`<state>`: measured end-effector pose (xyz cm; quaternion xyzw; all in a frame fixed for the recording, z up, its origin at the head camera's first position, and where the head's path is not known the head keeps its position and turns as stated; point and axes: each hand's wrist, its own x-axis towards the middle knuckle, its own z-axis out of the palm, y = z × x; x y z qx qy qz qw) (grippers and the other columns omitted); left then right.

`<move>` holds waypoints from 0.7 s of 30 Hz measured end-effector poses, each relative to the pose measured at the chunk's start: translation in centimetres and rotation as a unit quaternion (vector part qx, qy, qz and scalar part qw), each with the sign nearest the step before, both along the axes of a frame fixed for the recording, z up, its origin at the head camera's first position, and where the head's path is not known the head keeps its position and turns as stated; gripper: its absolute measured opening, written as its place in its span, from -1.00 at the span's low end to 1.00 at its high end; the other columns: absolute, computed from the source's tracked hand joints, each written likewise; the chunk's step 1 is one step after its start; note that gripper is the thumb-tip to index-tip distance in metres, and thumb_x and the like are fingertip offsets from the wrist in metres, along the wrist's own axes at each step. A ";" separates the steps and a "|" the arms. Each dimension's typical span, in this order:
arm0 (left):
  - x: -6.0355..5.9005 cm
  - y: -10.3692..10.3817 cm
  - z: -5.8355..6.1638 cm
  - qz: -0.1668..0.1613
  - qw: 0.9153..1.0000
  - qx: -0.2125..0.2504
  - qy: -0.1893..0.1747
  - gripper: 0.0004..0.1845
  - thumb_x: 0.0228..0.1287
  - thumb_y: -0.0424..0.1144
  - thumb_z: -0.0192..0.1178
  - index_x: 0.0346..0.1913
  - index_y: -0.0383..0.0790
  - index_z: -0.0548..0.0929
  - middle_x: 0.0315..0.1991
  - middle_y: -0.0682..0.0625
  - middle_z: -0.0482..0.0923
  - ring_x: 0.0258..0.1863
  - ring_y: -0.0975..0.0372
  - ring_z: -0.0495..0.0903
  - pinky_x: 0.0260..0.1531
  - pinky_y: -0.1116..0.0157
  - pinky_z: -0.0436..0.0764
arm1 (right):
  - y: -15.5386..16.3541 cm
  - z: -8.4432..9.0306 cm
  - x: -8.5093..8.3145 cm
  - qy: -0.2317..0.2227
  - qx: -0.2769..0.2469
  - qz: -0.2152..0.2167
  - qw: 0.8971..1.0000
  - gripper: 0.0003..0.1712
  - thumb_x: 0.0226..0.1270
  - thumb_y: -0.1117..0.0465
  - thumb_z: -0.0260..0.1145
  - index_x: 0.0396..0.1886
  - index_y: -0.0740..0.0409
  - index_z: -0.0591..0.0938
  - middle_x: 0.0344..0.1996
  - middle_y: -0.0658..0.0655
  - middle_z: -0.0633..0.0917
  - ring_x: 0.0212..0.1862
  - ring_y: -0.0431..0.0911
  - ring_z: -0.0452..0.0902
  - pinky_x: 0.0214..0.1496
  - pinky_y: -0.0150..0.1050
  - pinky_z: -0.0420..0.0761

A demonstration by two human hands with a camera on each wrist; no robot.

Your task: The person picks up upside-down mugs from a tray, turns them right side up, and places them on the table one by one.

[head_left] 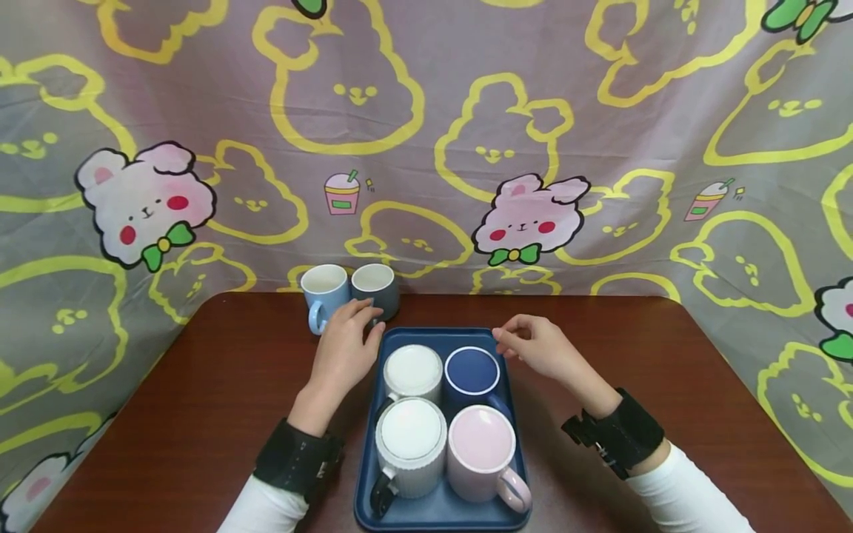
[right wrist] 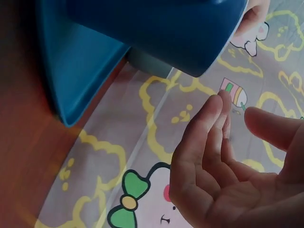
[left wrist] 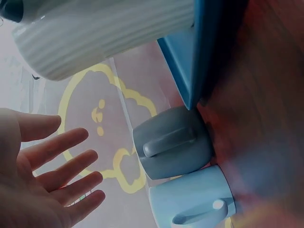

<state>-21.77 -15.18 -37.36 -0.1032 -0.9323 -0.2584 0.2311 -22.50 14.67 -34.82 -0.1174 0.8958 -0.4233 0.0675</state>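
My left hand (head_left: 346,344) hovers left of the tray's far corner with its fingers spread, holding nothing. Just past it stand a grey mug (left wrist: 173,142) and a light blue mug (left wrist: 192,199), both upright at the back of the table. My right hand (head_left: 536,344) is beside the tray's far right corner, its fingers loosely bent and a gap between thumb and fingertips. Nearest to it is a dark blue mug (head_left: 472,370) on the blue tray (head_left: 440,334). Also on the tray are a white mug (head_left: 412,370), a ribbed white mug (head_left: 411,444) and a pink mug (head_left: 481,451).
The brown table (head_left: 220,414) extends to both sides of the tray. Behind its far edge hangs a patterned cloth (head_left: 426,170). Black bands (head_left: 293,459) wrap both wrists. The pink mug's handle (head_left: 514,490) reaches over the tray's right rim.
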 end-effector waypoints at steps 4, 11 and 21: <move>0.0 0.4 0.1 -0.004 1.000 0.001 0.002 -0.69 0.29 -0.23 0.18 0.01 -0.33 0.64 0.17 -0.26 0.48 0.26 -0.14 0.35 0.22 -0.10 0.36 | 0.6 -0.5 0.6 -0.025 0.005 0.024 0.999 -0.63 0.32 -0.03 0.24 -0.19 0.22 0.60 -0.36 0.16 0.72 -0.31 -0.11 0.64 -0.09 -0.11 0.66; -0.1 1.0 0.2 -0.012 1.000 0.000 0.007 -0.70 0.30 -0.22 0.17 0.00 -0.32 0.65 0.17 -0.24 0.49 0.23 -0.11 0.39 0.20 -0.09 0.38 | 1.6 -1.0 1.7 -0.084 0.004 0.079 0.993 -0.60 0.25 -0.05 0.31 -0.26 0.23 0.54 -0.40 0.12 0.68 -0.27 -0.01 0.63 -0.10 -0.10 0.67; -0.2 1.9 0.3 -0.028 1.000 -0.005 0.007 -0.70 0.31 -0.21 0.17 0.02 -0.30 0.64 0.17 -0.21 0.50 0.25 -0.09 0.38 0.23 -0.07 0.37 | 2.3 -2.5 2.2 -0.126 0.017 0.186 0.974 -0.62 0.20 -0.01 0.36 -0.28 0.25 0.63 -0.46 0.07 0.68 -0.32 0.00 0.65 -0.11 -0.05 0.64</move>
